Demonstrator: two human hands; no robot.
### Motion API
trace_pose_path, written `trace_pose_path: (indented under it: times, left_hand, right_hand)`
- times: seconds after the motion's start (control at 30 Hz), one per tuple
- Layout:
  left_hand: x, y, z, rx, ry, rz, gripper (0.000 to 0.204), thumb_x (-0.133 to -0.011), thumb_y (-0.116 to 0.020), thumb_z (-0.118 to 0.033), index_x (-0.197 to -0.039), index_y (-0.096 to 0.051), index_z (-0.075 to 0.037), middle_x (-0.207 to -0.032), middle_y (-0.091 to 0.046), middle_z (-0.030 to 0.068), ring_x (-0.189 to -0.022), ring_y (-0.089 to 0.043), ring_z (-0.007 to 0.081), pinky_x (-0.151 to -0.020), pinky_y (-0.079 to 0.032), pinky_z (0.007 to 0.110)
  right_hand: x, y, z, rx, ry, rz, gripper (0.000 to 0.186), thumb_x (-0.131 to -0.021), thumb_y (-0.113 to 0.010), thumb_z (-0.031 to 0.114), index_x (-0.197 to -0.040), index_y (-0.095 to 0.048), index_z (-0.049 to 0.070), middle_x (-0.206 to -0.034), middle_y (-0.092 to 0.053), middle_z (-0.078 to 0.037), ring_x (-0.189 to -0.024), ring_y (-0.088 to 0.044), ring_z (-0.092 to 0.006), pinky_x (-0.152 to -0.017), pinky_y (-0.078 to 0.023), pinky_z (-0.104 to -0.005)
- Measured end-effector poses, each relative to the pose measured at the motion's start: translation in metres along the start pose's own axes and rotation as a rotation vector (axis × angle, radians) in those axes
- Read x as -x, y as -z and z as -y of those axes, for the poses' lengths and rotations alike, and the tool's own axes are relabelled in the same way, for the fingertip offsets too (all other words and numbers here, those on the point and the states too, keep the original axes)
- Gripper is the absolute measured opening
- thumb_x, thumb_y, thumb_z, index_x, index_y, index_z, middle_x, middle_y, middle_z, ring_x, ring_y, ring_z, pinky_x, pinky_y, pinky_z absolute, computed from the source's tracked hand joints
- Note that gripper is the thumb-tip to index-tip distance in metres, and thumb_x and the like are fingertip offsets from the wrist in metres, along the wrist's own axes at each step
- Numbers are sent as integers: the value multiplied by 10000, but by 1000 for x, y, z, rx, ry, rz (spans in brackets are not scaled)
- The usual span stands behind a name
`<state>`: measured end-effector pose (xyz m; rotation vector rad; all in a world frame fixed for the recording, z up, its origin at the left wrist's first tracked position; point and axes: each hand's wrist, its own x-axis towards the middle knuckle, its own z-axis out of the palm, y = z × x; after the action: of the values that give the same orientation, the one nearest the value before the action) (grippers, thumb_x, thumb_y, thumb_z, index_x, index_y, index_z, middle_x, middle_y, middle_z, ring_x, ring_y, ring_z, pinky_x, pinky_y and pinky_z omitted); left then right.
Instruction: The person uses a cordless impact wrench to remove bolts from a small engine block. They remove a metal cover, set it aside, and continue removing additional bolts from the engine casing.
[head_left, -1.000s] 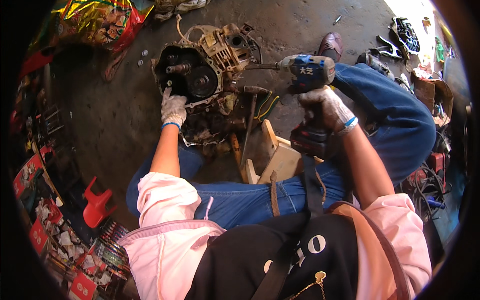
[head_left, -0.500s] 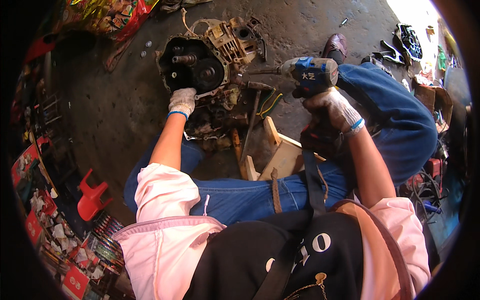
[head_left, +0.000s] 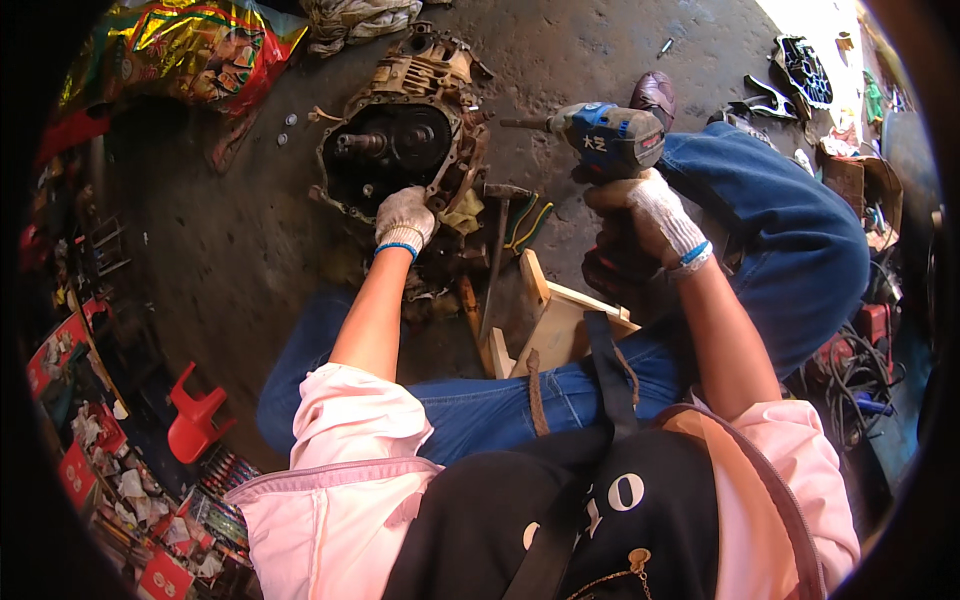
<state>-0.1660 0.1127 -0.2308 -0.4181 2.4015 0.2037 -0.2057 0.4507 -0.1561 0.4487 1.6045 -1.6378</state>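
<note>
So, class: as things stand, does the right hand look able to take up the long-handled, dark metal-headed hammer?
Probably not: the white-gloved right hand is wrapped round the blue-and-grey power drill, so its grip is taken. Otherwise the way looks free, as the hammer lies nearby, upper handle uncovered.

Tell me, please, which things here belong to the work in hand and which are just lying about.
Apparently in use:
engine casing, left hand at its rim
blue power tool, in right hand

Seemingly lying about:
red plastic chair
shiny patterned bag
crumpled cloth
</note>
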Motion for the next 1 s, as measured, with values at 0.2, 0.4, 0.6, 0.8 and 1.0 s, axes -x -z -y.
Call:
trace_pose_path:
  times: [0.2,0.4,0.6,0.8,1.0]
  left_hand:
    - [15,43,-20,-123,-54,40,303,-925,-550,-234,-1130,-739,-117,-1157,-707,177,-1112,-652,408,-948,-536,481]
    - [36,86,-19,-32,-149,279,375,-818,-596,-165,-1165,-736,-144,-1114,-721,186,-1086,-665,388,-947,-532,445]
    - [38,146,9,121,-193,286,470,-756,-551,-4,-1187,-729,-64,-1105,-744,169,-1051,-708,324,-934,-551,377]
    - [78,227,121,364,-210,46,540,-898,-560,28,-1435,-550,-28,-1380,-636,162,-1272,-617,248,-1062,-486,342]
    - [109,78,85,585,-200,-182,734,-928,-730,-161,-1562,-377,-53,-1565,-453,181,-1444,-437,288,-1169,-386,389]
  right_hand:
    - [8,-9,21,-76,-7,-27,284,-829,-754,153,-1085,-725,35,-702,-636,-45,-593,-591,-142,-559,-474,-295]
    - [14,-14,34,38,50,-83,337,-801,-747,131,-1127,-712,57,-785,-660,-57,-529,-627,-157,-532,-523,-287]
    - [8,-21,38,61,167,-61,363,-818,-742,144,-1168,-712,53,-806,-667,-44,-626,-616,-130,-587,-529,-285]
    - [1,-40,43,-234,140,-22,427,-815,-664,103,-1236,-671,27,-871,-630,-36,-593,-557,-142,-559,-536,-289]
    - [6,-30,30,-131,186,-46,407,-844,-644,113,-1232,-668,-7,-757,-574,-13,-574,-534,-125,-542,-542,-296]
